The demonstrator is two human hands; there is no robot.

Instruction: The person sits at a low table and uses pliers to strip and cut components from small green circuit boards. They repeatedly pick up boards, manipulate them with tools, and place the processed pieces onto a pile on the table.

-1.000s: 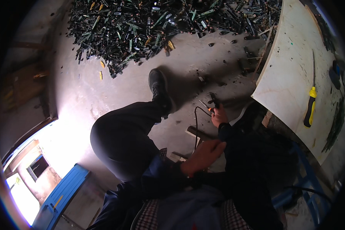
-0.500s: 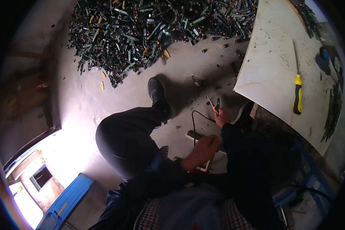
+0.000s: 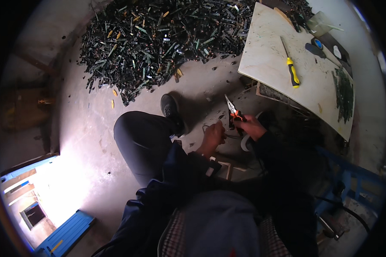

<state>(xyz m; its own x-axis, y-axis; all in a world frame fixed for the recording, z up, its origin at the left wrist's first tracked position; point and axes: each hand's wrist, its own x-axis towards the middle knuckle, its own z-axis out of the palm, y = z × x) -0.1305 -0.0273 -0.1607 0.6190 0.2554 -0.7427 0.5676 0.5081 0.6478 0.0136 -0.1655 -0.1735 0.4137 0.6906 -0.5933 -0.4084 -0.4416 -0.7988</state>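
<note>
My right hand (image 3: pixel 254 127) is wrapped round the handles of a pair of long-nose pliers (image 3: pixel 230 104), red-orange and black, with the metal jaws aimed up and away from me. Just left of it, my left hand (image 3: pixel 212 138) is closed, with curled fingers. A thin cord (image 3: pixel 205 127) makes a small loop at this hand and shows again on its right side, so it seems to pass through the fingers; the exact hold is hidden. The pliers' jaws are apart from the cord. Below my left hand lie small wooden frame pieces (image 3: pixel 228 170) in shadow.
A big heap of dark, narrow strips (image 3: pixel 154 40) covers the far floor. On the pale board (image 3: pixel 261 55) at right lie a yellow-and-black screwdriver (image 3: pixel 292 73), a dark-handled tool (image 3: pixel 315 50) and more green strips (image 3: pixel 344 94). A blue bench (image 3: pixel 66 233) stands at lower left.
My left hand has moved up beside the right. The pliers have turned and show more plainly, jaws raised. My view has shifted, bringing more of the board into sight.
</note>
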